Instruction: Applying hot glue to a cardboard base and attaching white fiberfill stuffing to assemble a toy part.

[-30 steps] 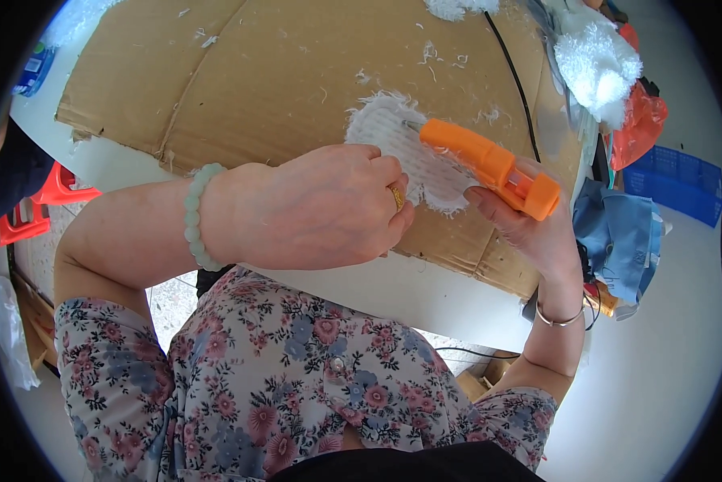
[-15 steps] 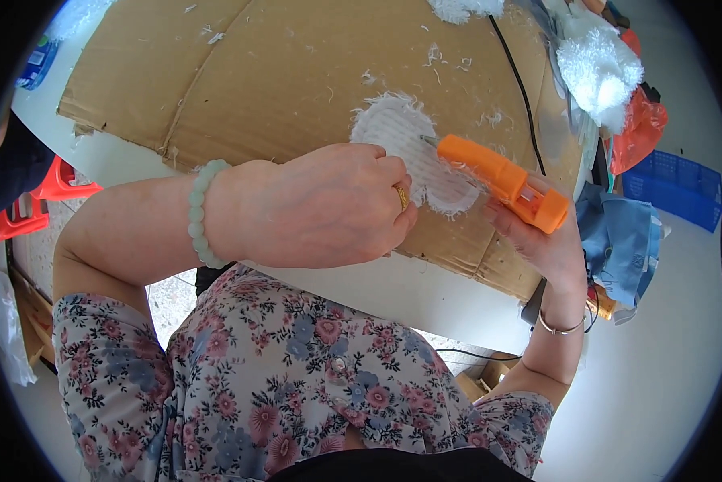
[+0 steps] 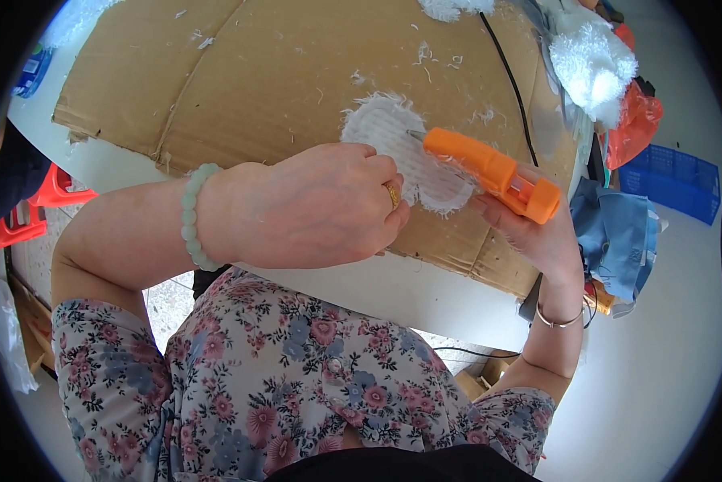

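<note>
Right hand (image 3: 542,237), wrapped round glue gun (image 3: 489,165), just nudged its nozzle (image 3: 414,135) left over pad (image 3: 383,143), so work's still there; left hand (image 3: 321,210) curled, can't tell its hold.

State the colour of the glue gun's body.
The glue gun has an orange body, seen best in the head view.

Orange glue gun (image 3: 477,159) over frayed white pad (image 3: 402,153)

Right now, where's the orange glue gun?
Right of centre in the head view: the orange glue gun is in the right hand, its tip over the white fuzzy-edged piece on the cardboard.
</note>
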The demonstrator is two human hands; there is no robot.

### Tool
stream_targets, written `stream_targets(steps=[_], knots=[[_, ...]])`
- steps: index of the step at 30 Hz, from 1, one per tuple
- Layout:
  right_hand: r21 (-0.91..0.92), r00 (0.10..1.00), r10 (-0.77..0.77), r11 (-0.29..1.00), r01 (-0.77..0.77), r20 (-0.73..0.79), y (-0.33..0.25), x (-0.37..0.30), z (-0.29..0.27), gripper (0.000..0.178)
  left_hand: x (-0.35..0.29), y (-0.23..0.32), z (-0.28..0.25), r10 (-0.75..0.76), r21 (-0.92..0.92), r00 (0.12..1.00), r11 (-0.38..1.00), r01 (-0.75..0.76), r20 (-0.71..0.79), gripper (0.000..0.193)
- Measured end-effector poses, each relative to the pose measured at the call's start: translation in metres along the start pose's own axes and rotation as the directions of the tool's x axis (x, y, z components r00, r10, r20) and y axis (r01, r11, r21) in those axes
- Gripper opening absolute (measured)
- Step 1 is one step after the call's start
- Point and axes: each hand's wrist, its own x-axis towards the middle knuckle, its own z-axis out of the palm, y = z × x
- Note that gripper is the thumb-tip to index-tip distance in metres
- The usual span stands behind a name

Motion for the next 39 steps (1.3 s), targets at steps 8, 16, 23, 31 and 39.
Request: stream_targets(steps=[8,16,23,31,39], knots=[[-0.184,0.995,0.052,0.982,-0.035,0.090,-0.006,0.002,-0.003,0.034,0.001,-0.001,0.000,-0.005,0.013,1.000,1.000,0.005,0.013,0.038],[-0.011,1.000,-0.010,1.000,0.010,-0.001,-0.013,0.013,0.007,0.026,0.003,-0.001,-0.002,-0.002,0.015,0.999,1.000,0.001,0.035,0.037],[-0.070,0.989,0.129,0.990,-0.124,0.070,-0.007,0.001,-0.013,0.026,0.005,-0.003,0.004,0.028,0.047,0.981,0.999,-0.019,-0.191,0.018],[0.317,0.978,0.185,0.937,-0.147,-0.093,0.011,-0.039,-0.013,0.019,0.007,-0.004,-0.003,-0.027,-0.002,0.992,1.000,0.027,-0.127,0.029],[0.142,0.982,0.176,0.976,-0.166,-0.061,0.030,-0.036,0.004,0.021,0.010,-0.005,-0.008,-0.041,-0.006,0.998,0.999,0.041,-0.037,0.037]])
